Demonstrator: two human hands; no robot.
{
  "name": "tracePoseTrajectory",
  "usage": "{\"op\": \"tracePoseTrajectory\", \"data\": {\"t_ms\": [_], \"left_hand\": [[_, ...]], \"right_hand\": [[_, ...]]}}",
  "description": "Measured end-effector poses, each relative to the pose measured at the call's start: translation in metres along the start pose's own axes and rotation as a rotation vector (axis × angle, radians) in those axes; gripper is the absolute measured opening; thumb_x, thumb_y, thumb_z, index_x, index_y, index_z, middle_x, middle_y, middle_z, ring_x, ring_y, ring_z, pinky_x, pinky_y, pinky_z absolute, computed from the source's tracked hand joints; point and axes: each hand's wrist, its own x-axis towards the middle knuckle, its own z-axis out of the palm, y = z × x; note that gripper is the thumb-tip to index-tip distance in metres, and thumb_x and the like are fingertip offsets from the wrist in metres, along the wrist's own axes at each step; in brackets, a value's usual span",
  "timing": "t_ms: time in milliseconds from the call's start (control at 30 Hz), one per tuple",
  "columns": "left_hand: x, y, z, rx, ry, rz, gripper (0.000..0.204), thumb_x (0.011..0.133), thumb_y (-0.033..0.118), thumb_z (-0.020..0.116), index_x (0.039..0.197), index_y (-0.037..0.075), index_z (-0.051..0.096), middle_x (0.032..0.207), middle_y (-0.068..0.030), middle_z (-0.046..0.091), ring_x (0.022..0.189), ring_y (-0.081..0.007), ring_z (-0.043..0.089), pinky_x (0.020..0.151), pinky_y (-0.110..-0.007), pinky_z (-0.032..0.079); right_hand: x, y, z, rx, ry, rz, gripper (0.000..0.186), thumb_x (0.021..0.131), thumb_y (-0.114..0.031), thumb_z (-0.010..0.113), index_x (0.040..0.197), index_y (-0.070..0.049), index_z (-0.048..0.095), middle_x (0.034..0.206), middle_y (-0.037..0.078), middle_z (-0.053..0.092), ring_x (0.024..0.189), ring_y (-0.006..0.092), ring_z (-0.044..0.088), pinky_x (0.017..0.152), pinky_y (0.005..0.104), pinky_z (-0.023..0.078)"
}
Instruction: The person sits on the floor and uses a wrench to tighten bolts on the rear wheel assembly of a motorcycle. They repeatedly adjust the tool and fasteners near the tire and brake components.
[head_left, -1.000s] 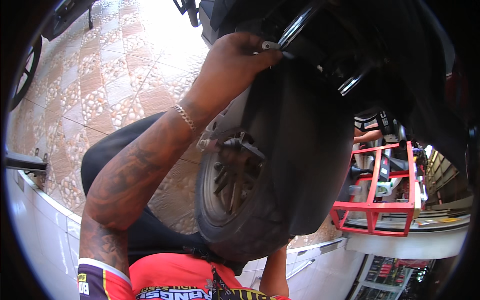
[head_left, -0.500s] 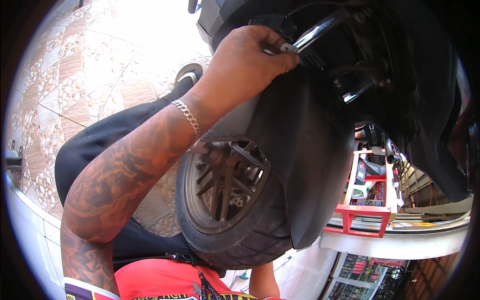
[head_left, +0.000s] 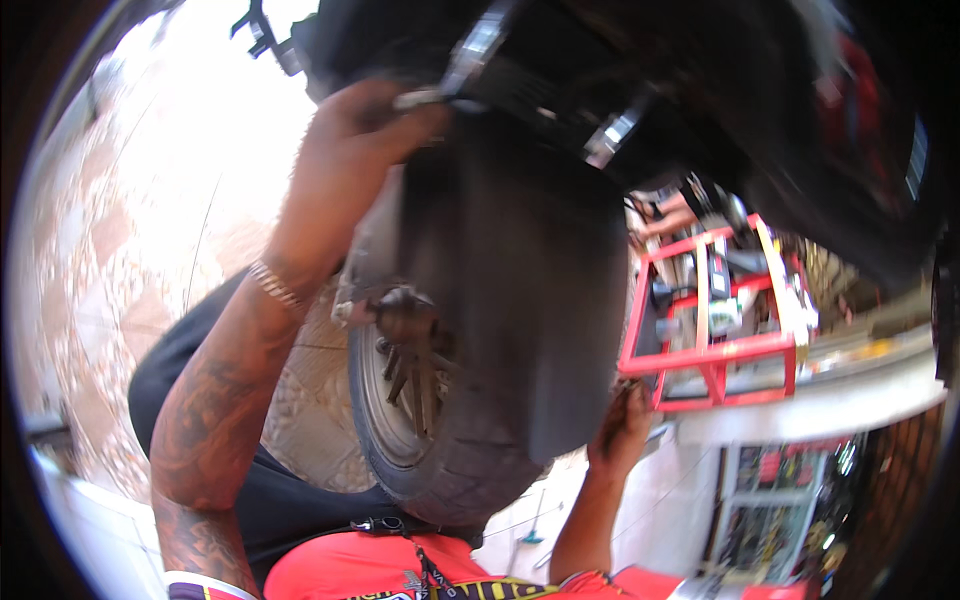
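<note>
My left hand [head_left: 365, 135] is raised with thumb and fingers pinched on a small silvery metal piece [head_left: 416, 98], whose exact kind the blur hides. Just beside it is a shiny fork tube [head_left: 478, 48] of a motorcycle, and a second fork tube [head_left: 612, 138] shows farther right. Below hangs the dark front fender [head_left: 520, 300], covering much of the front wheel's tyre [head_left: 440, 490]. The spoked rim [head_left: 400, 400] is visible on the left side. My right hand [head_left: 622, 432] is up by the fender's right edge; its fingers are dark and smeared by motion.
A red metal frame cart [head_left: 710, 355] with various items stands at the right. Beyond the low white ledge [head_left: 810, 405] is a glass display case [head_left: 770, 500]. A green-handled tool [head_left: 530, 537] lies on the pale floor. Black bodywork [head_left: 720, 60] hangs overhead.
The view has shifted, and the motorcycle appears farther left. My right hand has come up from below the tyre to the fender's right side. My left hand keeps its pinch by the fork tube.
</note>
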Motion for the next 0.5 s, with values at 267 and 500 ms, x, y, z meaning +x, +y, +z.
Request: {"op": "tracePoseTrajectory", "data": {"t_ms": [267, 500], "left_hand": [[-0.021, 0.035, 0.005, -0.111, 0.062, -0.032, 0.028, 0.095, 0.021, 0.075, 0.107, -0.001, 0.065, 0.103, -0.0087, 0.071, 0.096, -0.0148, 0.069, 0.087, -0.030, 0.055], [-0.066, 0.076, -0.007, -0.137, 0.101, 0.008, 0.020, 0.096, 0.016, 0.073, 0.107, 0.002, 0.065, 0.103, -0.0064, 0.068, 0.096, -0.0159, 0.068, 0.087, -0.031, 0.057]], "right_hand": [[-0.044, -0.106, 0.071, 0.273, -0.372, 0.045, 0.029, 0.099, -0.012, 0.070, 0.121, 0.004, 0.063, 0.116, 0.021, 0.068, 0.090, 0.0228, 0.073, 0.077, 0.0337, 0.062], [-0.070, -0.111, 0.097, 0.487, -0.607, 0.301, 0.025, 0.100, -0.005, 0.065, 0.123, 0.003, 0.064, 0.120, 0.023, 0.067, 0.103, 0.0266, 0.074, 0.088, 0.0372, 0.065]]}}
